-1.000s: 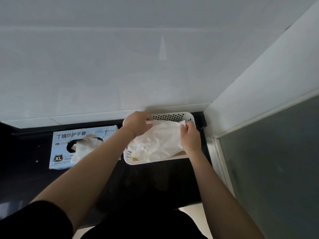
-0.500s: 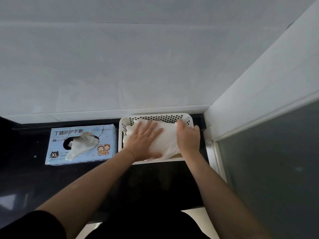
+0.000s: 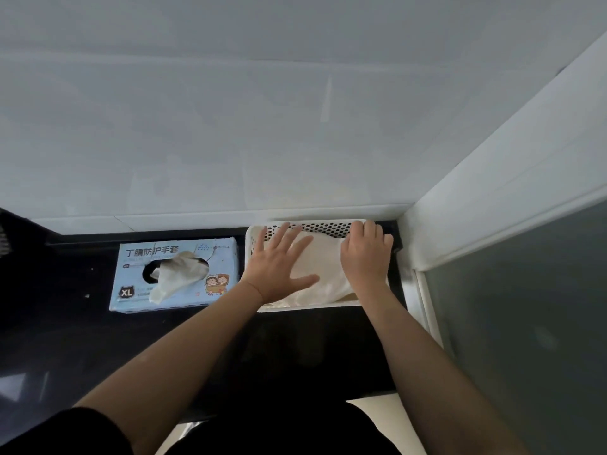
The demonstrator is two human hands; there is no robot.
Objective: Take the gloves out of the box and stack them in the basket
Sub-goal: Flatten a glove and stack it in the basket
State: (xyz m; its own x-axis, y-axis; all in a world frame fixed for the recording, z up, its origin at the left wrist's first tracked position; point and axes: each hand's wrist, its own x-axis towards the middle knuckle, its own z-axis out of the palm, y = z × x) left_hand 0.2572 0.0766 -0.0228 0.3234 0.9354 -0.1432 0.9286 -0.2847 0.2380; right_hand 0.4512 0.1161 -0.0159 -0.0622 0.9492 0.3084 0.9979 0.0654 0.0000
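A white perforated basket point(image 3: 325, 226) stands on the dark counter against the back wall, with a pile of pale gloves point(image 3: 323, 270) inside it. My left hand point(image 3: 279, 261) lies flat with fingers spread on the left part of the pile. On the right part, my right hand point(image 3: 364, 257) presses down with straight fingers near the basket's far rim. To the left of the basket lies a light blue glove box point(image 3: 131, 277) marked XL, and one pale glove point(image 3: 177, 274) hangs out of its oval opening.
The dark glossy counter point(image 3: 65, 339) runs left and toward me. A white tiled wall point(image 3: 295, 126) rises behind the basket. On the right a white frame point(image 3: 492, 224) and a dark glass panel point(image 3: 525, 323) close off the corner.
One second ago both hands held a glove by its edges over the basket. They laid it down and now press flat on the pile, and the left hand's fingers have spread wider.
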